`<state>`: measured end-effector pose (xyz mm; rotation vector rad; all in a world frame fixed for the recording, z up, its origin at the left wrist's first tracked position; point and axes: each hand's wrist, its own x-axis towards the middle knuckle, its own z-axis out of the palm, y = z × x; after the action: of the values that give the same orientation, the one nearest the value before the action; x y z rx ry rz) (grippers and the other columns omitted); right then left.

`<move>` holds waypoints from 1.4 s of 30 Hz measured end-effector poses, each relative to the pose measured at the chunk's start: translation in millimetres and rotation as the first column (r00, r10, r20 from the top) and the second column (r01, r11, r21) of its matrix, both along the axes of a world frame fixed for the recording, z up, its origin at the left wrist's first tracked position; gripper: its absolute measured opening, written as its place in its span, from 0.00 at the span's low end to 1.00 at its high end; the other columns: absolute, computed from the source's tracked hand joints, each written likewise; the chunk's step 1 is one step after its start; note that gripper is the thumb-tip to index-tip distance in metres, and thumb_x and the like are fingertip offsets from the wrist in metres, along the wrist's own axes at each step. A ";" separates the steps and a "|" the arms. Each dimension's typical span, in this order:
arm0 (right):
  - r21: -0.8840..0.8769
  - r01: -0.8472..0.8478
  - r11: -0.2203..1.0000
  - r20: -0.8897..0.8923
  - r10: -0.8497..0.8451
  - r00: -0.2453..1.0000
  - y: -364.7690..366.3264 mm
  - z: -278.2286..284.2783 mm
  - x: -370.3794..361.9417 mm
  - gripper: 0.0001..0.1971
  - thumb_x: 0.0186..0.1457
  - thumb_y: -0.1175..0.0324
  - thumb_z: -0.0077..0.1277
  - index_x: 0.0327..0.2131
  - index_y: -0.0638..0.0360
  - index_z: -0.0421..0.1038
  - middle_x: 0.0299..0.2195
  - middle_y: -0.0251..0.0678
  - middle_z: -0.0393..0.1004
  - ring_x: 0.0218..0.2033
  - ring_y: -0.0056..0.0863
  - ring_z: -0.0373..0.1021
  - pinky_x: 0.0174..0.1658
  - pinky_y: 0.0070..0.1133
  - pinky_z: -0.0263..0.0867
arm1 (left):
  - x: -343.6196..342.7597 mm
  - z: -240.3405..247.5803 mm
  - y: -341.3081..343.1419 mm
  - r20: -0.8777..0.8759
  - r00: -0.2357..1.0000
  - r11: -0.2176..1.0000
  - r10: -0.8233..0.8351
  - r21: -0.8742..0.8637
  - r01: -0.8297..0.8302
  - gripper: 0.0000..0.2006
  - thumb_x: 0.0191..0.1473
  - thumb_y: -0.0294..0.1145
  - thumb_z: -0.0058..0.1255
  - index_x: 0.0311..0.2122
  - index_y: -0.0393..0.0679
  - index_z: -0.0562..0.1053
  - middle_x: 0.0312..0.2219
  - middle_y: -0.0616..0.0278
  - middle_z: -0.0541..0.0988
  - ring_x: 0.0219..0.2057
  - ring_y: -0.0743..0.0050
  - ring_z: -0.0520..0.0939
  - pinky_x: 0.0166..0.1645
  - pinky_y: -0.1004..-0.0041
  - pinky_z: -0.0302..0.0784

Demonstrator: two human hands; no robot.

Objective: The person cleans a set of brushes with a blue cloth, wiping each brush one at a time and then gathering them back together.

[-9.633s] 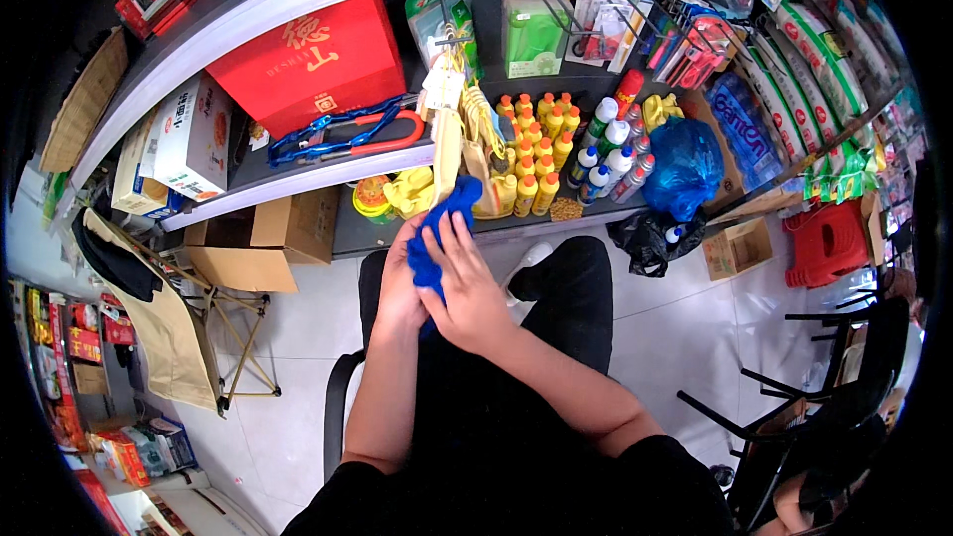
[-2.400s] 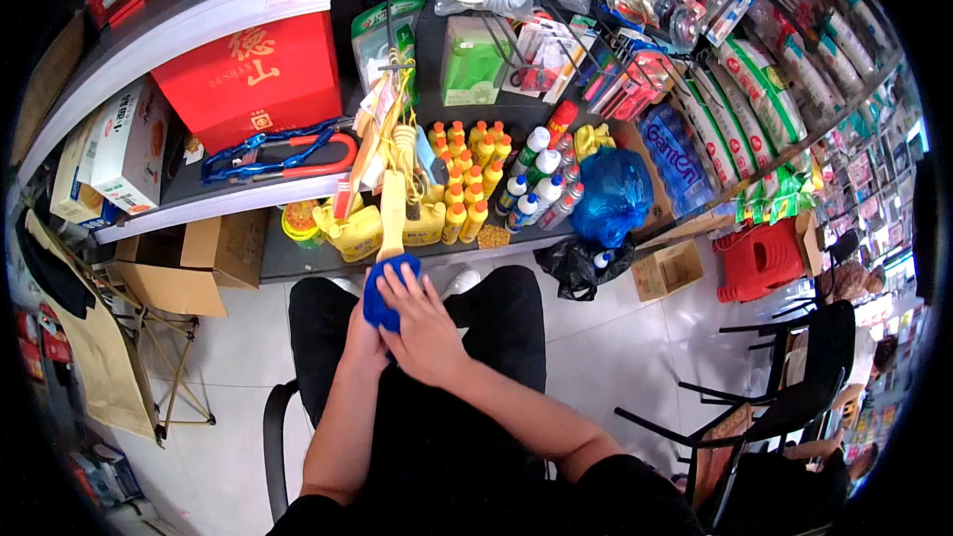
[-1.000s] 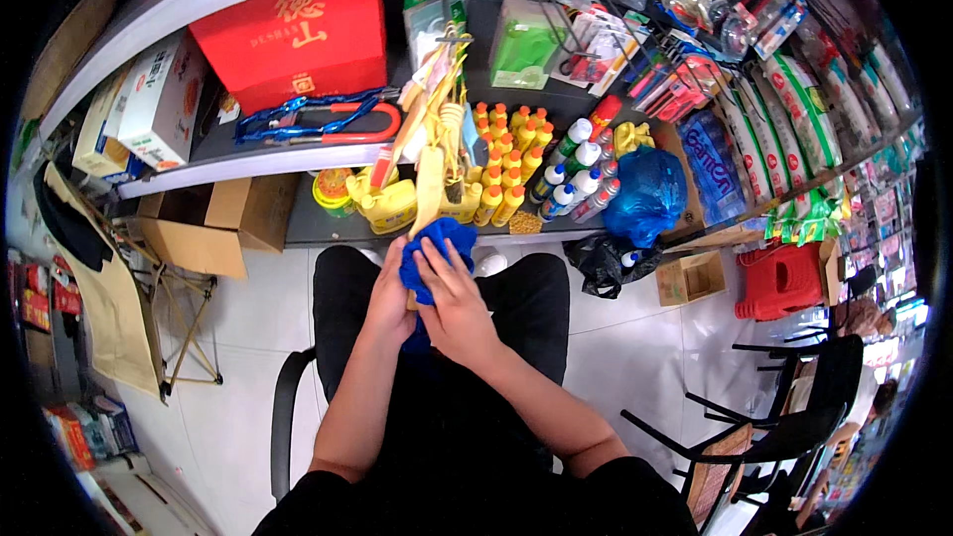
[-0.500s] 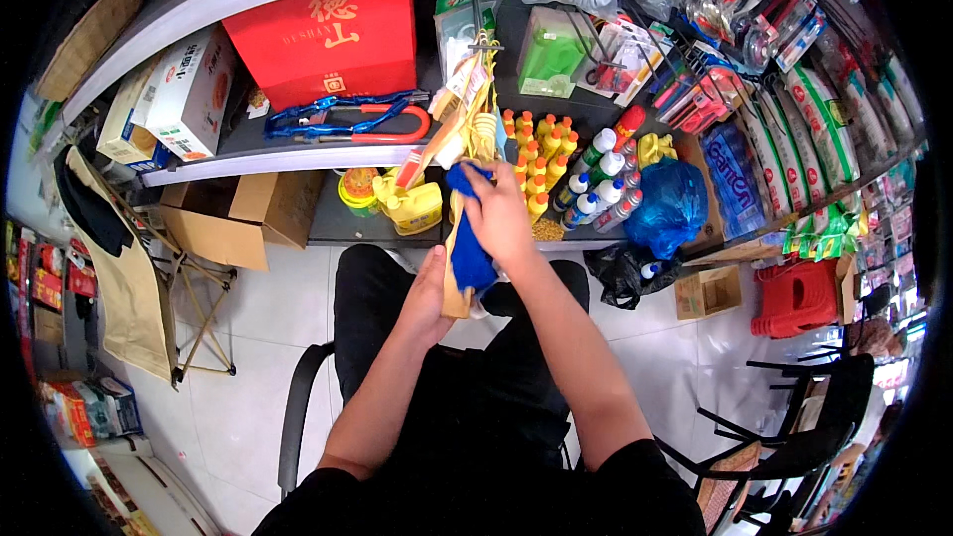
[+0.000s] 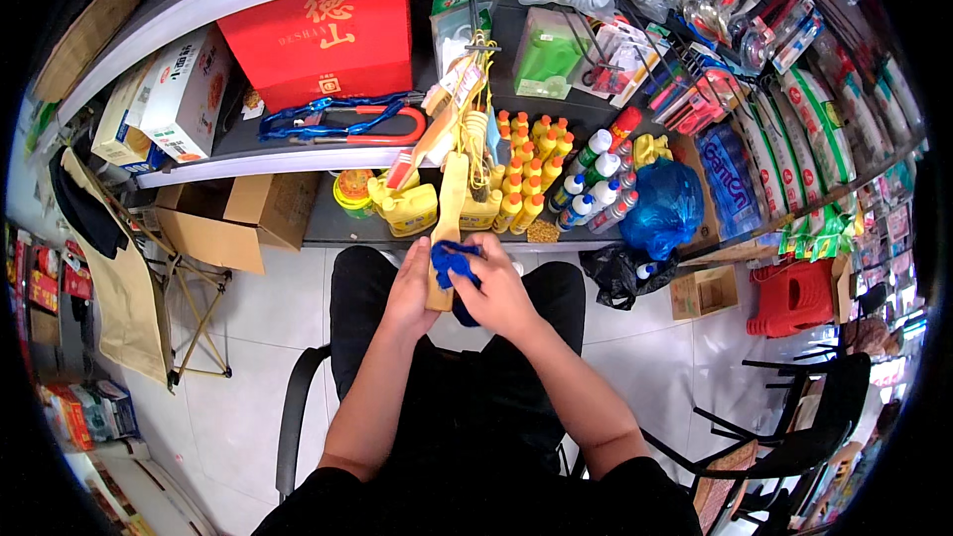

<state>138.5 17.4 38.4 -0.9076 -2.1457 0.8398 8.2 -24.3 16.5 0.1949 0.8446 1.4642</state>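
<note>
In front of my lap I hold a flat, pale wooden piece (image 5: 453, 197), narrower at its upper part and wider at its lower end, like a brush back; no bristles show. My left hand (image 5: 408, 290) is closed round the lower left edge of it. My right hand (image 5: 499, 290) grips a crumpled blue cloth (image 5: 452, 260) and presses it against the wood's lower part. The upper end of the wood reaches up in front of a bundle of hanging goods with yellow cords (image 5: 484, 89).
Yellow jugs (image 5: 409, 210), yellow bottles (image 5: 531, 179) and spray cans (image 5: 599, 174) stand on the low shelf ahead. A blue bag (image 5: 663, 208) sits to their right. An open carton (image 5: 213, 213) and a folding chair (image 5: 119, 278) are at left. A red box (image 5: 318, 45) stands higher up.
The blue cloth has slid down the wood toward me with my right hand and is bunched up. The wood's upper part is now uncovered. My left hand has shifted slightly up and left.
</note>
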 end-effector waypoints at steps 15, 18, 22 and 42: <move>-0.212 0.246 0.946 -0.215 -0.290 0.933 43.0 -28.8 -20.8 0.09 0.51 0.69 0.50 0.35 0.65 0.71 0.32 0.43 0.68 0.36 0.35 0.67 0.40 0.24 0.63 | 1.2 3.9 -11.4 -0.178 0.984 1.000 0.002 0.018 0.001 0.16 0.60 0.39 0.42 0.51 0.50 0.58 0.38 0.62 0.72 0.36 0.75 0.75 0.36 0.73 0.74; -0.232 0.090 0.969 -0.259 -0.151 0.954 13.7 -23.9 -17.8 0.14 0.50 0.68 0.51 0.40 0.63 0.71 0.35 0.46 0.67 0.37 0.42 0.67 0.42 0.26 0.64 | -7.8 -0.8 -12.4 -0.119 0.993 0.998 0.007 0.067 0.001 0.16 0.60 0.39 0.40 0.51 0.51 0.58 0.39 0.61 0.72 0.37 0.74 0.76 0.34 0.74 0.75; -0.197 -0.010 0.980 -0.185 -0.027 0.982 -14.2 -24.6 -5.0 0.14 0.49 0.73 0.52 0.42 0.58 0.72 0.39 0.40 0.65 0.41 0.33 0.67 0.44 0.24 0.63 | -5.7 -5.9 -9.5 -0.093 0.993 0.991 0.073 0.116 -0.062 0.15 0.61 0.38 0.38 0.52 0.50 0.59 0.41 0.61 0.72 0.42 0.71 0.74 0.44 0.70 0.73; 0.089 0.034 0.995 -0.136 -0.022 0.990 -42.9 -13.5 -1.2 0.23 0.42 0.73 0.55 0.47 0.56 0.70 0.38 0.42 0.64 0.37 0.36 0.67 0.39 0.24 0.65 | -5.1 -14.2 -3.6 0.074 0.997 1.000 -0.011 -0.003 0.011 0.15 0.60 0.42 0.37 0.42 0.42 0.69 0.33 0.59 0.76 0.34 0.70 0.78 0.40 0.70 0.75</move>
<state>137.3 -25.5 24.9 -0.8099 -2.0322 0.7610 3.1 -27.9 2.3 0.1419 0.7850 1.4512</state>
